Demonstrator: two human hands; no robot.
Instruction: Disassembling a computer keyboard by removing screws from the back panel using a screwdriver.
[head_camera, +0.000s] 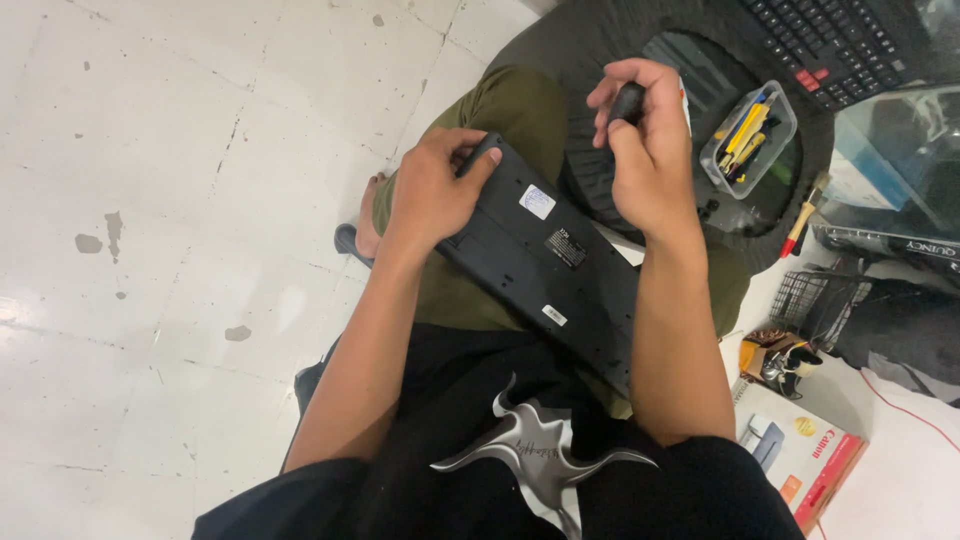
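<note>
A black keyboard (545, 262) lies upside down across my lap, its underside with white and black stickers facing up. My left hand (435, 190) grips its far left end, thumb over the edge. Above the keyboard's far edge, my right hand (645, 150) is closed around a black screwdriver handle (627, 100); the shaft and tip are hidden behind the hand.
A black tyre (610, 45) stands in front of my knees with a clear plastic box of small tools (750, 137) on it. Another keyboard (835, 45) lies at top right. A brush (805, 213), a wire basket (815, 300) and a printer box (805, 455) sit at the right. White tiled floor (180, 200) spreads left.
</note>
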